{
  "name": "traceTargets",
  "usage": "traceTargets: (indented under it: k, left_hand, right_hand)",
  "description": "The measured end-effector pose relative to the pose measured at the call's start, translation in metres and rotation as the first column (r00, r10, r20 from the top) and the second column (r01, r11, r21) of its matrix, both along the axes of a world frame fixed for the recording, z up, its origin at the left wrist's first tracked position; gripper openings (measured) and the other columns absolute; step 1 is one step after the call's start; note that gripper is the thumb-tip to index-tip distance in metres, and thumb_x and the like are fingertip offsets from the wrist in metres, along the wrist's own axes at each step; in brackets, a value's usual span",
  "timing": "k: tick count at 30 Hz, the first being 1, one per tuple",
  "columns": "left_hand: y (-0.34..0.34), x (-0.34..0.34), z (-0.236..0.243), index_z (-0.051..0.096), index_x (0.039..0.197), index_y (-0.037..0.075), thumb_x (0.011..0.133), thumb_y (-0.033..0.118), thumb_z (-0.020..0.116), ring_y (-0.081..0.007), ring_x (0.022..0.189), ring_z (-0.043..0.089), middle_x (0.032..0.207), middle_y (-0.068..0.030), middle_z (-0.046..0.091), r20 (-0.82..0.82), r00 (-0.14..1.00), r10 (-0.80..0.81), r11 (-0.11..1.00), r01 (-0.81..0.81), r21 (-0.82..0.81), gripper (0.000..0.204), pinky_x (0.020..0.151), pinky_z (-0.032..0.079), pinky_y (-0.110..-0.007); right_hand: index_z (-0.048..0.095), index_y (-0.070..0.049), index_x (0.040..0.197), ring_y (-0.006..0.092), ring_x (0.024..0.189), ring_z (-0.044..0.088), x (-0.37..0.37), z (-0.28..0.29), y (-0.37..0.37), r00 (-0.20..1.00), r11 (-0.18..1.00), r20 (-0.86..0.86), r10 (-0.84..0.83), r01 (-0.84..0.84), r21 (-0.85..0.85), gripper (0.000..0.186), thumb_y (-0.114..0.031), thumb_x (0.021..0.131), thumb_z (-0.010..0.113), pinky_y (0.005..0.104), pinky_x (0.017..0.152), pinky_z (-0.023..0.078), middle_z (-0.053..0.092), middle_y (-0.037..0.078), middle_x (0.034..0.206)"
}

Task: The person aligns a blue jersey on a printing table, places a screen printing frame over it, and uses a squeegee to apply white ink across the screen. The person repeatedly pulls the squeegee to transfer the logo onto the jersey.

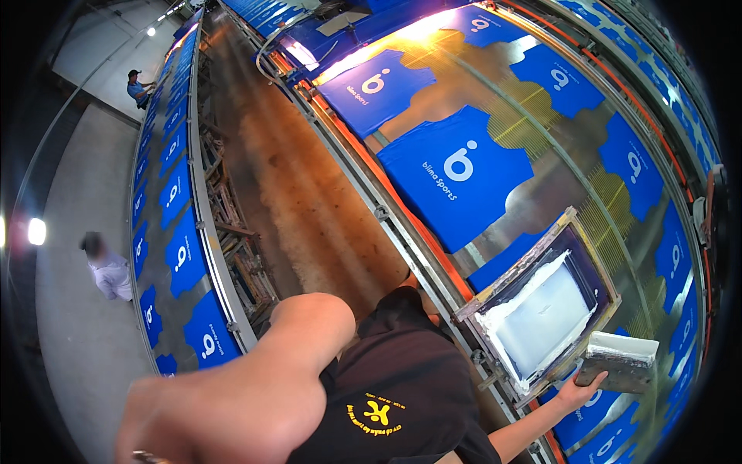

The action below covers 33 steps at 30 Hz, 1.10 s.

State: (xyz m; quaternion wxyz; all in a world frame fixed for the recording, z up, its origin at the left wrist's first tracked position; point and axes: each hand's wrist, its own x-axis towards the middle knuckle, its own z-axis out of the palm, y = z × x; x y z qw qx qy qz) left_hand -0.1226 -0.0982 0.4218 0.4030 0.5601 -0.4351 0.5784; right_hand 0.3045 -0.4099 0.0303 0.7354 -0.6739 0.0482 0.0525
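Observation:
My right hand [578, 392] is closed on the near end of a squeegee [621, 362], a broad grey blade holder smeared with white ink. Just beside it, a screen printing frame [615, 306] lies tilted on the right-hand table, close to its near rail. White ink coats the mesh and is heaped along the inner edges. Blue shirt pieces [495, 185] with a white print lie flat around the frame, one partly beneath it. Large and blurred at lower left is my bent left arm [232, 394]; its hand is outside the picture.
A long printing table [541, 193] with metal rails runs along my right, a glowing heater unit [371, 46] spanning it. Another table [202, 232] of blue pieces stands left across a brown aisle [301, 178]. Two people [110, 271] [139, 89] are beyond it.

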Motion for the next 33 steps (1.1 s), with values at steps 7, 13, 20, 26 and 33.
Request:
traceTargets:
  k: [7, 13, 20, 26, 33]
  left_hand:
    - [0.053, -0.002, -0.172, 0.067, 0.091, 0.003, 0.112, 0.057, 0.049, -0.0211, 0.089, 0.067, 0.098, -0.0127, 0.071, -0.824, 0.525, 0.212, 0.515, -0.777, -0.362, 0.061, 0.081, 0.054, -0.035]
    - [0.05, -0.062, -0.34, 0.067, 0.091, 0.011, 0.109, 0.053, 0.06, -0.0136, 0.075, 0.065, 0.085, -0.0032, 0.069, -0.743, 0.626, -0.238, -0.429, -0.754, -0.497, 0.047, 0.067, 0.054, -0.029]
    - [0.077, -0.131, -0.367, 0.067, 0.103, 0.01, 0.108, 0.052, 0.061, -0.0133, 0.068, 0.064, 0.084, -0.0015, 0.067, -0.678, 0.727, -0.106, -0.629, -0.577, -0.521, 0.042, 0.06, 0.054, -0.029]
    - [0.1, -0.133, -0.373, 0.066, 0.107, 0.01, 0.108, 0.052, 0.061, -0.0148, 0.072, 0.065, 0.092, -0.0035, 0.068, -0.671, 0.734, -0.102, -0.626, -0.572, -0.53, 0.042, 0.064, 0.055, -0.031]
    - [0.16, -0.154, -0.4, 0.065, 0.119, 0.009, 0.108, 0.056, 0.057, -0.0155, 0.08, 0.065, 0.098, -0.0031, 0.069, -0.615, 0.786, -0.063, -0.67, -0.49, -0.558, 0.048, 0.074, 0.057, -0.033]
  right_hand:
    - [0.054, -0.015, 0.158, 0.0333, 0.136, 0.06, -0.02, 0.031, 0.015, 0.979, 0.966, -0.152, -0.135, 0.164, 0.201, 0.063, -0.02, 0.1, 0.076, 0.0428, 0.108, 0.055, 0.058, 0.019, 0.151]
    - [0.044, 0.002, 0.158, 0.0304, 0.13, 0.061, -0.023, 0.03, 0.007, 0.981, 0.969, -0.028, -0.194, 0.196, 0.149, 0.072, -0.024, 0.099, 0.076, 0.0419, 0.11, 0.054, 0.057, 0.018, 0.148]
    - [0.051, -0.01, 0.156, 0.0332, 0.137, 0.057, -0.019, 0.021, 0.021, 0.974, 0.893, -0.212, -0.079, 0.163, 0.418, 0.078, -0.063, 0.101, 0.066, 0.0487, 0.106, 0.055, 0.056, 0.014, 0.155]
    - [0.049, -0.004, 0.155, 0.0349, 0.141, 0.052, -0.043, 0.048, 0.044, 0.993, 0.896, -0.122, -0.001, 0.055, 0.44, 0.078, -0.059, 0.102, 0.065, 0.053, 0.114, 0.049, 0.054, 0.018, 0.156]
    - [0.057, -0.009, 0.149, 0.0238, 0.111, 0.067, -0.03, 0.027, 0.03, 0.977, 0.911, -0.101, -0.186, 0.21, 0.355, 0.074, -0.061, 0.098, 0.072, 0.0328, 0.086, 0.055, 0.065, 0.012, 0.137]
